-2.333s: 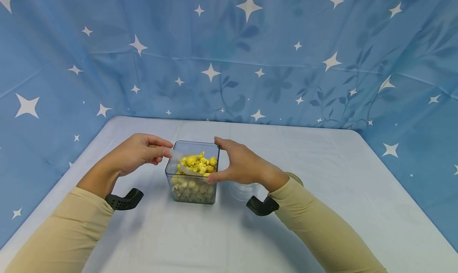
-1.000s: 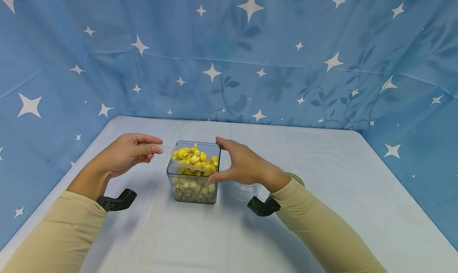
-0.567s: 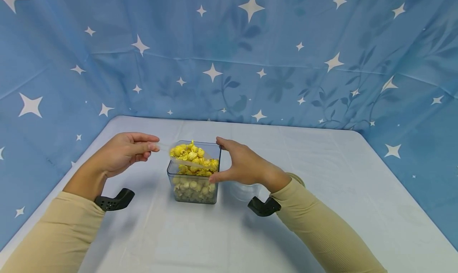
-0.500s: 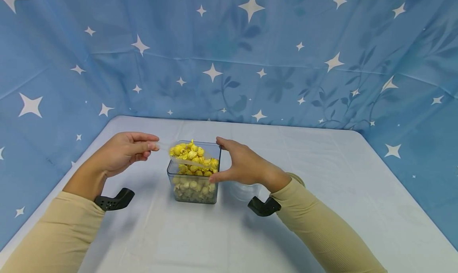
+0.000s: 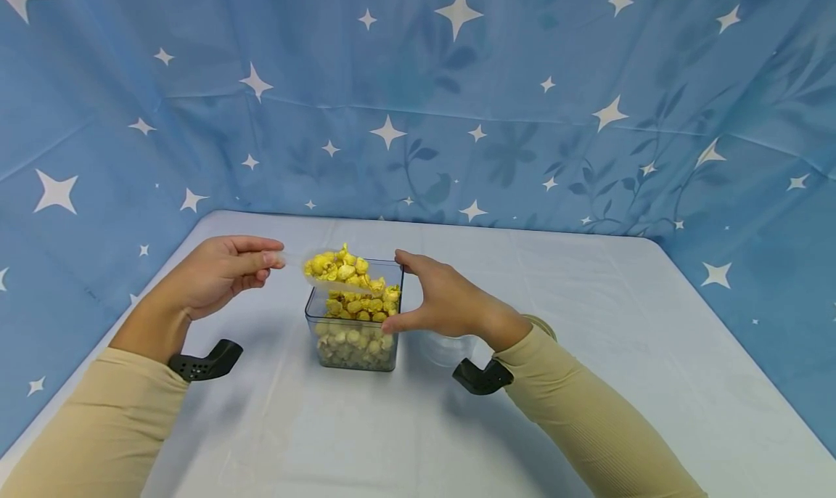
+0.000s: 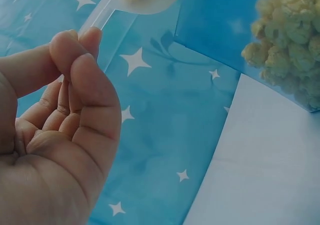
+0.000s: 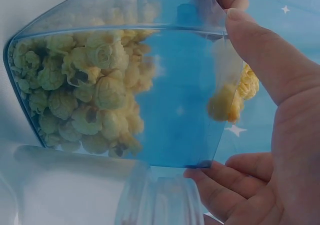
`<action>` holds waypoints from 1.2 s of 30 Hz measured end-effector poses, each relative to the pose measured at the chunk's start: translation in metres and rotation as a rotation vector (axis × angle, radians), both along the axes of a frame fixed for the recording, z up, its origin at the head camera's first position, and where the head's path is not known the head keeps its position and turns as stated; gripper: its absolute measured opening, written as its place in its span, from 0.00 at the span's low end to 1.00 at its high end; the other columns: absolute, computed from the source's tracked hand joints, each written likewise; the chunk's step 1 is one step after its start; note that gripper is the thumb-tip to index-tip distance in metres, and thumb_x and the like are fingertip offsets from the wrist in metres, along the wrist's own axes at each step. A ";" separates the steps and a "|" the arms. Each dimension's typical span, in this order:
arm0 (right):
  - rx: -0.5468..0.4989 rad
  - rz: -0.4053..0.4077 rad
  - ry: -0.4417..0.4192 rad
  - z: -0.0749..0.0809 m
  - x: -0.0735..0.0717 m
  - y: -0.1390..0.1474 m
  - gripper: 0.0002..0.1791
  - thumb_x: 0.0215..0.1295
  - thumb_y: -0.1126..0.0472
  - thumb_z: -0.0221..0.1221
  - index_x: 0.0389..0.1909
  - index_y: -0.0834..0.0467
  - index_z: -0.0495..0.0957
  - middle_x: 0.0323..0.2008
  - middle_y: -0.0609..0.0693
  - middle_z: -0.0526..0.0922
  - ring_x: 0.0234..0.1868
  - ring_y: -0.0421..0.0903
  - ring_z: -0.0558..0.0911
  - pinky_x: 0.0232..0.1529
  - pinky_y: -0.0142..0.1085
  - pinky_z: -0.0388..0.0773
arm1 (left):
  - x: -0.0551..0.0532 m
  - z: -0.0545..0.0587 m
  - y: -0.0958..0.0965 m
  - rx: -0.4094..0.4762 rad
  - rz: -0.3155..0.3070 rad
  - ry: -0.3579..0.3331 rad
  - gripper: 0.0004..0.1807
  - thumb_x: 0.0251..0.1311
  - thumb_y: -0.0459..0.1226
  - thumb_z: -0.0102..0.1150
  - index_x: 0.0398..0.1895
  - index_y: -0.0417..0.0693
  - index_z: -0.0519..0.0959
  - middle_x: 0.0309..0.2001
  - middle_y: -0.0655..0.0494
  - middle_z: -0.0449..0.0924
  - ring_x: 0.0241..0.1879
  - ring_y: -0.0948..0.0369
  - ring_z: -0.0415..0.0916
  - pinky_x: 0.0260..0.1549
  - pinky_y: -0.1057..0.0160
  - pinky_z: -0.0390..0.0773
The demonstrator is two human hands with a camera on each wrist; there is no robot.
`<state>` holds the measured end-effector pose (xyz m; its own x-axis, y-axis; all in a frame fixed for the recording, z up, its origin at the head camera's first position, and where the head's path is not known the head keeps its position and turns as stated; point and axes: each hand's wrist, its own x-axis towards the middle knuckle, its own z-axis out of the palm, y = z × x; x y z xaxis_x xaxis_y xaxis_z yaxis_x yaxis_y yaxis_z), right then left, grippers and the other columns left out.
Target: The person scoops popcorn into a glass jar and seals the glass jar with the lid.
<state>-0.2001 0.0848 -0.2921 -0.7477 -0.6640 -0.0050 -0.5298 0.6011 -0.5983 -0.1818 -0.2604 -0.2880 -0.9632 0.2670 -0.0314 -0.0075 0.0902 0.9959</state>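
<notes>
My left hand (image 5: pixel 218 276) pinches the handle of a translucent plastic scoop (image 5: pixel 342 286) between thumb and fingers. Heaped yellow popcorn (image 5: pixel 334 266) fills the scoop, which is over the left part of a square clear container (image 5: pixel 387 269) at its rim. In the left wrist view the scoop's handle (image 6: pixel 100 15) runs up from the fingertips. More popcorn (image 7: pixel 85 95) lies inside the container, seen through its wall in the right wrist view. My right hand (image 5: pixel 451 298) grips the container's right side, the thumb at the near corner and the fingers at the far one.
A clear jar (image 5: pixel 447 349) stands just right of the container, partly hidden under my right hand. Behind the right forearm shows the edge of a gold round lid (image 5: pixel 542 325). A white cloth covers the table (image 5: pixel 313 433), and a blue star-patterned curtain hangs behind it.
The scoop has risen out of the container's popcorn with a heap on it, my left hand moving left and slightly up. My right hand stays at the container.
</notes>
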 end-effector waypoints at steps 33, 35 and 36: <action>-0.229 -0.236 -0.015 -0.036 0.014 0.074 0.50 0.51 0.53 0.77 0.71 0.64 0.62 0.67 0.56 0.69 0.64 0.53 0.70 0.60 0.52 0.70 | -0.008 0.009 0.035 0.002 -0.066 0.016 0.22 0.75 0.34 0.52 0.65 0.29 0.66 0.42 0.57 0.82 0.35 0.64 0.75 0.41 0.67 0.78; -0.225 -0.256 -0.044 -0.041 0.014 0.074 0.50 0.51 0.53 0.77 0.71 0.63 0.62 0.68 0.56 0.69 0.63 0.53 0.71 0.60 0.51 0.70 | -0.010 0.010 0.040 0.009 -0.073 0.012 0.22 0.75 0.34 0.52 0.65 0.28 0.66 0.42 0.57 0.82 0.34 0.64 0.75 0.41 0.67 0.78; -0.222 -0.263 -0.052 -0.043 0.014 0.074 0.50 0.52 0.53 0.76 0.71 0.63 0.61 0.68 0.56 0.69 0.62 0.54 0.72 0.60 0.52 0.71 | -0.010 0.010 0.043 0.010 -0.077 0.010 0.21 0.75 0.33 0.51 0.65 0.28 0.66 0.42 0.57 0.82 0.34 0.65 0.75 0.41 0.67 0.78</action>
<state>-0.1856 0.1593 -0.3348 -0.8958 -0.4380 0.0753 -0.3394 0.5646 -0.7523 -0.1920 -0.2178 -0.2776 -0.9401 0.3403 -0.0186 0.0092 0.0800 0.9968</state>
